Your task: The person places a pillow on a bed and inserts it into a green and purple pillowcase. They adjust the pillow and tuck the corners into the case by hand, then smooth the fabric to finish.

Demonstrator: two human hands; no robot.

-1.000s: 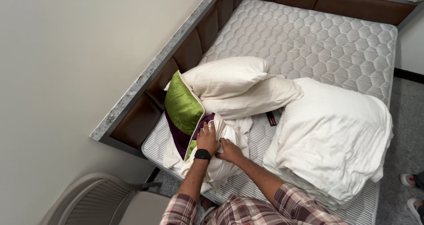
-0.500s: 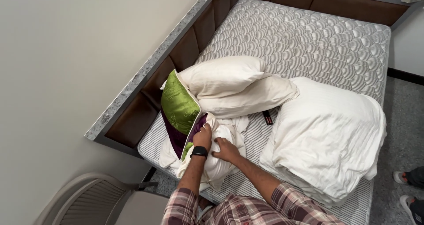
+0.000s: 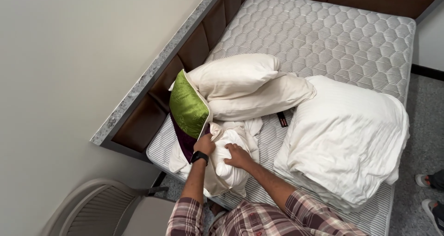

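Observation:
A crumpled white cloth lies bunched at the near left corner of the quilted grey mattress. My left hand, with a black watch on the wrist, grips the cloth just below a green and purple cushion. My right hand presses on the same bundle a little to the right, fingers curled into the fabric. Two cream pillows are stacked behind the cushion.
A large folded white duvet covers the right side of the mattress. A small dark remote lies between the duvet and pillows. A brown padded headboard with a stone ledge runs along the left. A grey chair stands near left; someone's feet at right.
Both hands have stayed on the white cloth and shifted slightly while working it. The view has tilted a little.

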